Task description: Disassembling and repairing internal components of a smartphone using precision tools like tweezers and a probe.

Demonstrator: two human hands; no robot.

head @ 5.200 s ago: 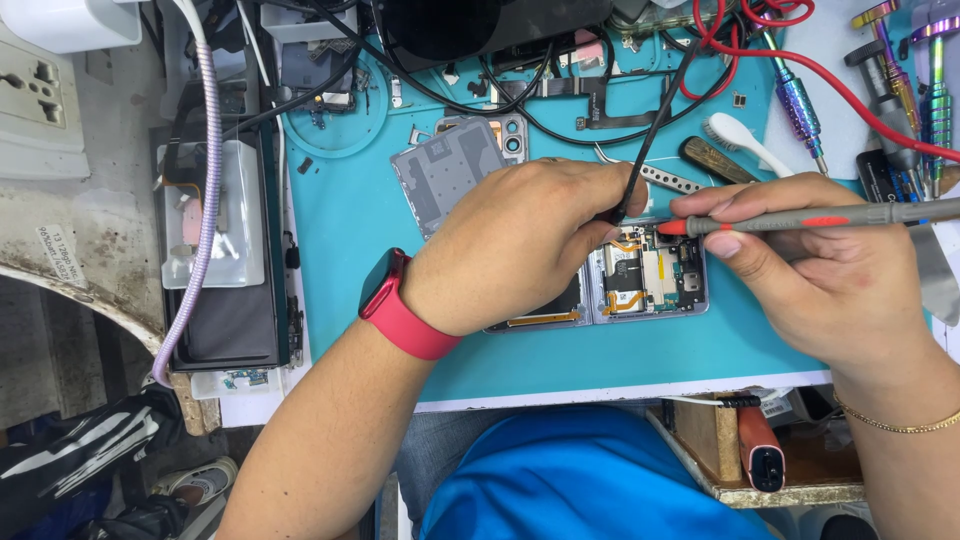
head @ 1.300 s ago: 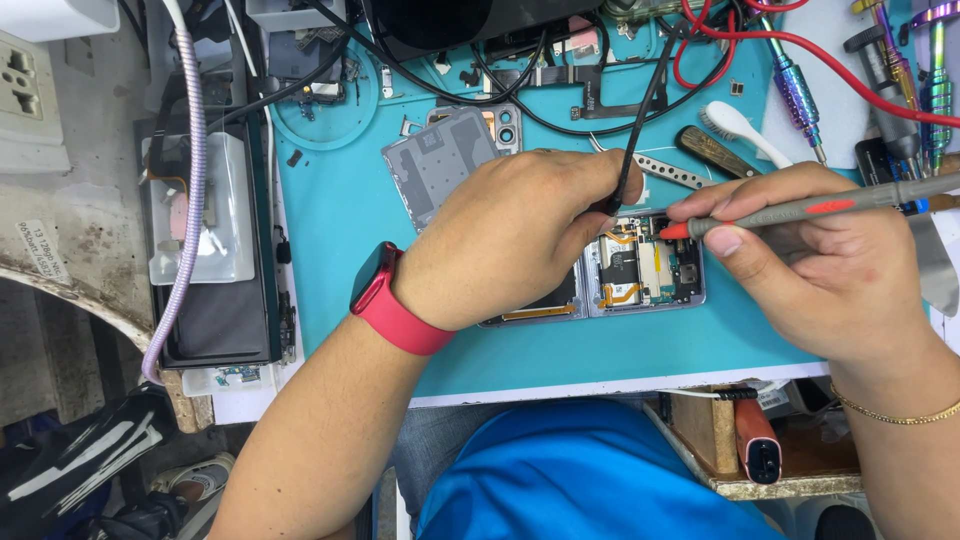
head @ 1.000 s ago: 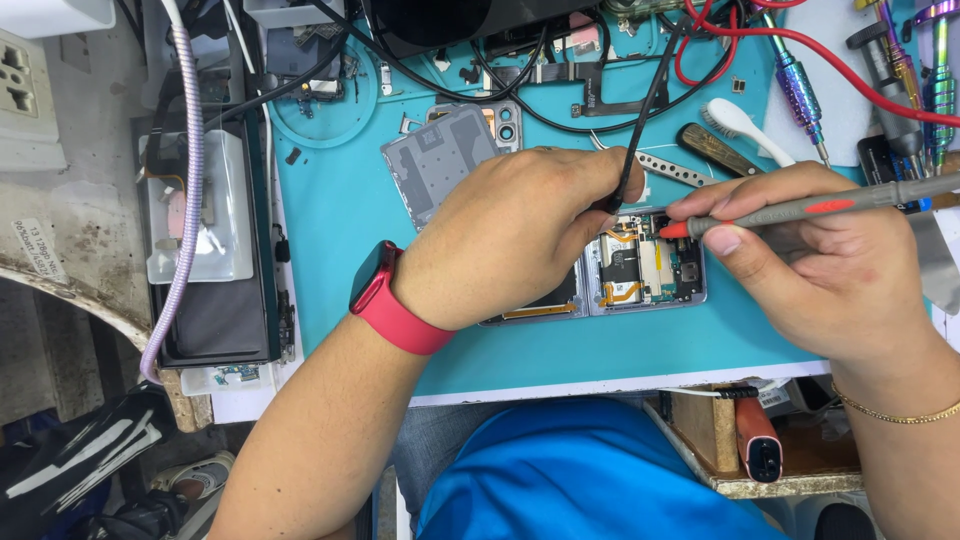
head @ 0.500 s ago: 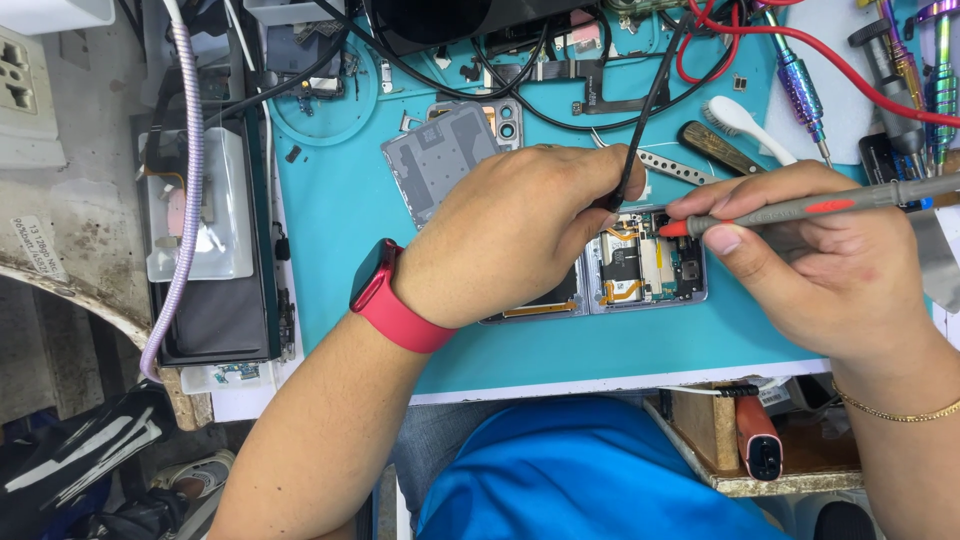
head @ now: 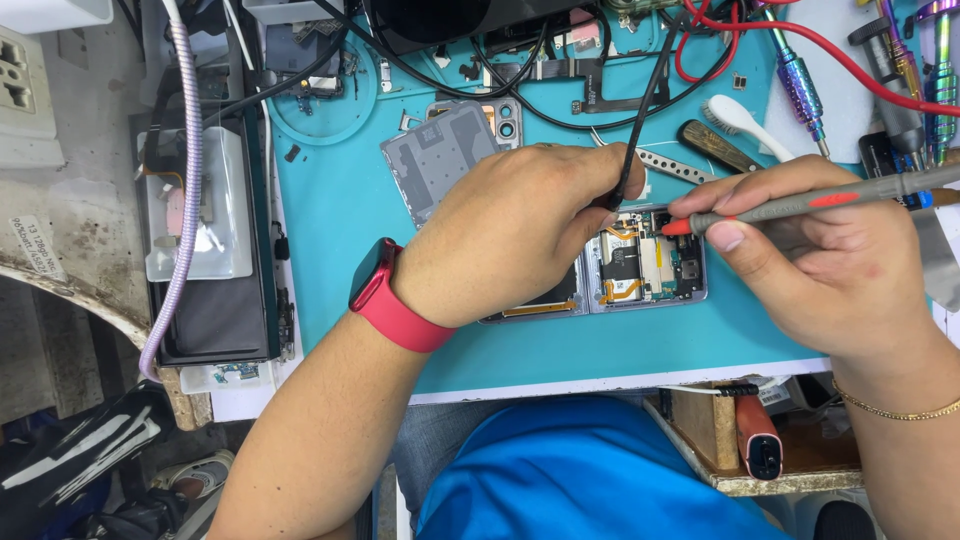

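Left hand pinches black probe upright, pinning the opened phone at center of the teal surface, while right hand at 3 o'clock pen-grips red-tipped probe low so both tips reach the exposed board.

The opened phone lies flat on the teal mat, back cover off, showing its board, orange flex cables and metal shields; its left half is hidden under a hand. The black probe stands steeply, tip at the phone's 12 o'clock edge. The grey probe with red tip lies almost level, coming in from 3 o'clock, touching the board.
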